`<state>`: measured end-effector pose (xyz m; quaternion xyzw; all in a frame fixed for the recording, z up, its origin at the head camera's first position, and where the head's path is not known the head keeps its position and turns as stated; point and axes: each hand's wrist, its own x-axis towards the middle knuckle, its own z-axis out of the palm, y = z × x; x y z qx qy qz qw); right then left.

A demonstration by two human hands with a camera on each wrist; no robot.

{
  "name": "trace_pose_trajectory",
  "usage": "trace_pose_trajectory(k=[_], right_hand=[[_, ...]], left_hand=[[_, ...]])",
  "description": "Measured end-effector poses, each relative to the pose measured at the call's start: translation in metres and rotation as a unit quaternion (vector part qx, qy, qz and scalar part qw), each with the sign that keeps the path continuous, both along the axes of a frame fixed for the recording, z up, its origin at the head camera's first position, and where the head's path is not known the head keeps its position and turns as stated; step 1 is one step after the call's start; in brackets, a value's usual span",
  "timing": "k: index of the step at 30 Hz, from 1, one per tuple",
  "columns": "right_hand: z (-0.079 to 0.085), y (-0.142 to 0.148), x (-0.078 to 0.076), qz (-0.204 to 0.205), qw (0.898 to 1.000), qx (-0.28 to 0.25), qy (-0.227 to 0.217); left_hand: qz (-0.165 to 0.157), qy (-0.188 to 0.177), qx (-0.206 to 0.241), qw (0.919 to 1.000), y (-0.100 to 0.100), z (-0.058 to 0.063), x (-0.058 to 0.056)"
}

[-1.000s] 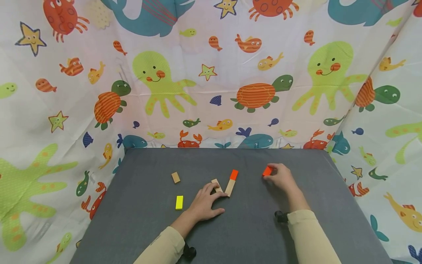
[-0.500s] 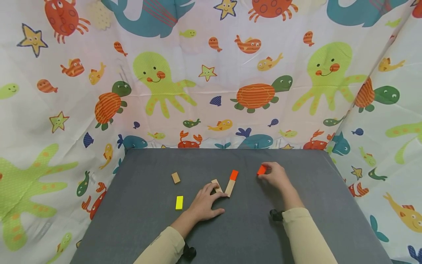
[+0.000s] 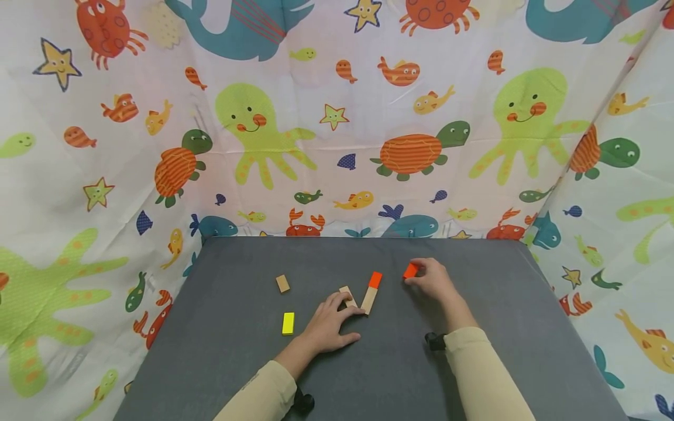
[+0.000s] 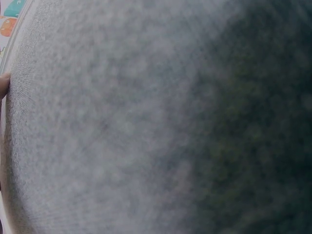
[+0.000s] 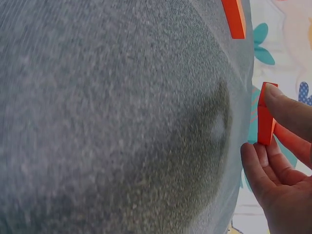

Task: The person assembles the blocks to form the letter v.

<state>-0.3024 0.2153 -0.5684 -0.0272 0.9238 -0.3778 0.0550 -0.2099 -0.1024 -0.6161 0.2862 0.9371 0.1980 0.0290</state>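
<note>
My right hand (image 3: 434, 280) pinches a red-orange block (image 3: 411, 271) between thumb and fingertips, raised over the grey table. In the right wrist view that block stands upright between the thumb and the fingers. My left hand (image 3: 325, 326) rests with spread fingers on a plain wooden block (image 3: 345, 291), partly hidden beneath them. A second wooden block (image 3: 369, 301) slants beside it, and the two meet in a V shape near my index fingertip. Another red-orange block (image 3: 375, 280) lies end to end with the second block, at its far end. Almost only blurred cloth fills the left wrist view.
A yellow block (image 3: 288, 323) lies left of my left hand. Farther back is a small tan block (image 3: 283, 283). Grey cloth covers the table (image 3: 237, 351), and a curtain (image 3: 295, 128) printed with sea animals stands behind it and along the sides.
My right hand has moved left with the red-orange block, closer to the V of blocks. The left hand and the blocks on the table keep their places.
</note>
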Motion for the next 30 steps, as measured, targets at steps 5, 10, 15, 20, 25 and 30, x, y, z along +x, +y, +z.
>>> trace_pose_trajectory(k=[5, 10, 15, 20, 25, 30], right_hand=[[-0.001, -0.004, -0.004, 0.002, 1.0, 0.006, -0.003], [0.003, -0.009, -0.007, 0.004, 1.0, 0.004, -0.007], [0.005, -0.013, -0.01, 0.008, 1.0, 0.005, 0.001], [0.004, -0.017, -0.012, 0.013, 1.0, 0.003, 0.005], [0.003, -0.023, -0.013, 0.01, 1.0, -0.007, -0.009], [0.002, -0.027, -0.016, 0.01, 1.0, -0.001, -0.01]], left_hand=[[0.003, -0.007, -0.002, 1.0, 0.001, 0.001, -0.001], [0.003, -0.002, -0.005, 1.0, 0.001, 0.003, -0.001], [0.006, -0.005, -0.01, 0.9999, 0.001, 0.002, -0.002], [0.005, -0.011, -0.01, 0.9999, 0.001, -0.001, -0.002], [0.008, -0.016, -0.01, 0.9998, 0.001, -0.001, -0.001], [0.008, -0.013, -0.008, 0.9998, 0.001, -0.001, -0.001]])
